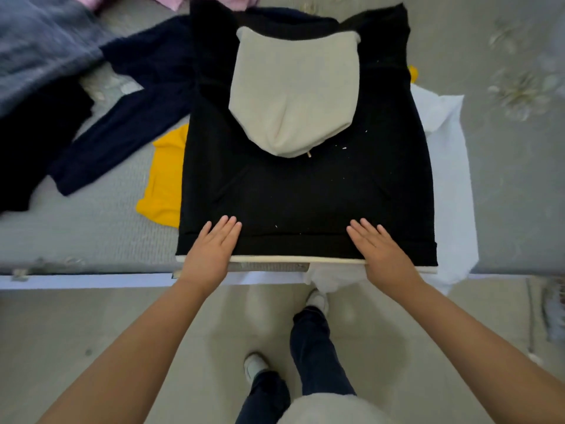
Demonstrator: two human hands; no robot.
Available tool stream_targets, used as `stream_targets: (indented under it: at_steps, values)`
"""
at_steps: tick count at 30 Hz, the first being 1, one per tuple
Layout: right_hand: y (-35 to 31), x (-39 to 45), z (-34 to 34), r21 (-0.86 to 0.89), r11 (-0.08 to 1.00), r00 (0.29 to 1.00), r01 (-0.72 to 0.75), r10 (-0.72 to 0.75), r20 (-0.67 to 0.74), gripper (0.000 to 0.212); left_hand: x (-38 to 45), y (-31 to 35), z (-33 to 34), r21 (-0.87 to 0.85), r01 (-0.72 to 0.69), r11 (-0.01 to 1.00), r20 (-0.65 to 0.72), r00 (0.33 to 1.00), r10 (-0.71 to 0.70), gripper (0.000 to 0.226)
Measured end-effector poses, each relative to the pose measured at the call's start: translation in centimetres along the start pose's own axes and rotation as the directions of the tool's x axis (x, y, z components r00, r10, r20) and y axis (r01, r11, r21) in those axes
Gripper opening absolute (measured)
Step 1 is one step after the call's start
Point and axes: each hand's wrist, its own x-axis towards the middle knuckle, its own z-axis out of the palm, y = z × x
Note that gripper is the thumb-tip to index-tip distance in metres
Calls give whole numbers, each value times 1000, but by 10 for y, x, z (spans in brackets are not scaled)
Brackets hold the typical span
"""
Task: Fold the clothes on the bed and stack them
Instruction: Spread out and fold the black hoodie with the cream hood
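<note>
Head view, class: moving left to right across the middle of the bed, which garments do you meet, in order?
Navy sweater → yellow garment → black hoodie with its beige hood → white garment.

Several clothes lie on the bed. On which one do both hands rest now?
The black hoodie with the beige hood: the left hand and the right hand lie flat on its near hem. The yellow garment and the navy one lie untouched.

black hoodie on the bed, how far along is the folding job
Done: black hoodie lies squared, sleeves tucked, grey hood flat on top. In hand: left hand and right hand pressed flat on its hem. Left: navy sweater, yellow garment, white garment.
</note>
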Motion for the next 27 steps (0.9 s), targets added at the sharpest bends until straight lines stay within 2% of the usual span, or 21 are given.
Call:
stream_targets:
  at_steps: [3, 6, 10, 13, 16, 19, 21, 25, 27]
  values:
    - [-21, -27, -15, -26, 998, 975, -66, 70, 213, 69, -35, -2, -10, 4, -23, 1000, 17, 1000, 23, 70]
    - [-48, -60, -19, -34, 996, 973, -86, 91, 210, 70, -75, -3, -10, 10, -55, 998, 26, 998, 55, 68]
    - [-77, -114, -12, -8, 998, 954, -59, 58, 293, 71, -137, 2, 7, -13, -89, 996, 98, 991, 90, 65]
    - [-83, -122, -15, -37, 998, 942, -44, 54, 331, 69, -146, 9, 10, -86, 9, 996, 106, 994, 0, 65]
    - [-76, -99, -40, -77, 989, 948, -129, 145, 282, 64, -125, 13, -18, -137, 130, 982, 9, 991, -130, 55]
    - [-56, -63, -77, -98, 983, 984, -156, 163, 73, 50, -100, 4, -52, -137, 224, 965, -43, 972, -232, 25]
    - [-44, -36, -102, -204, 973, 994, -109, 103, -39, 34, -80, -8, -72, -82, 269, 960, -48, 961, -273, 17]
    - [-13, 32, -158, -370, 926, 997, -72, 79, 6, 17, -20, -33, -119, -17, 254, 967, -204, 946, -252, 15]
    - [7, 77, -184, -355, 930, 992, -92, 116, 45, 16, 21, -44, -148, 21, 246, 969, -244, 941, -233, 16]
